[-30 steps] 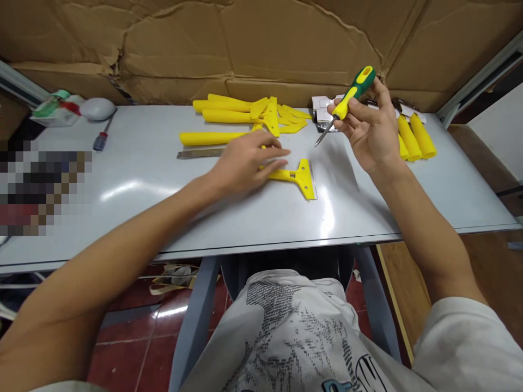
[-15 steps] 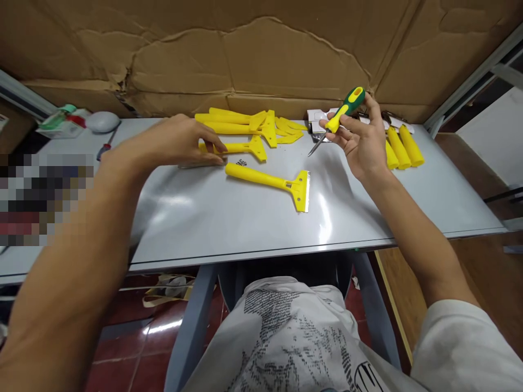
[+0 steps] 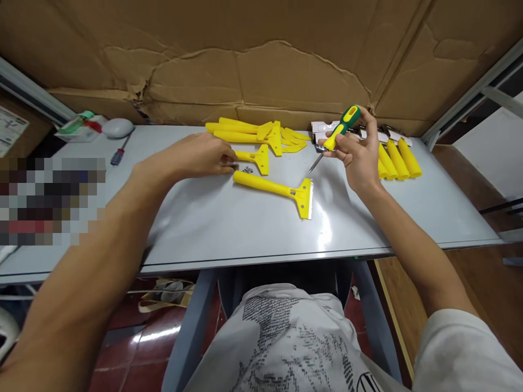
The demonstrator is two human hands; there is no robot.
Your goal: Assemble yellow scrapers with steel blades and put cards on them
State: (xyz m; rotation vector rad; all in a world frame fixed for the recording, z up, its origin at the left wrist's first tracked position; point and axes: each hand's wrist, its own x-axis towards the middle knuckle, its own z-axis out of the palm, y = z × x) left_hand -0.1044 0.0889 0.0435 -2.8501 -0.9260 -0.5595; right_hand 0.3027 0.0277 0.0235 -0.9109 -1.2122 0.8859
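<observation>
My right hand (image 3: 363,155) holds a green and yellow screwdriver (image 3: 345,124), its metal tip slanting down to the left above the table. My left hand (image 3: 206,155) is low over the table with fingers curled together beside a small heap of screws (image 3: 247,170). Whatever is between those fingers is hidden. Partly behind them is a yellow scraper (image 3: 261,159), its handle covered by the hand. Nearer to me, a yellow scraper (image 3: 269,186) with a metal blade along its head lies on the table.
Several yellow scraper handles (image 3: 241,136) and loose yellow head pieces (image 3: 296,144) lie at the back. Yellow tubes (image 3: 406,158) and white packets (image 3: 324,129) are at the right. Another screwdriver (image 3: 118,155) and a white rounded object (image 3: 118,128) lie left. A cardboard wall (image 3: 261,76) rises behind.
The view has shifted slightly, so the table things appear lower. My left hand has its fingers drawn closer together by the screws. The screwdriver stays in my right hand.
</observation>
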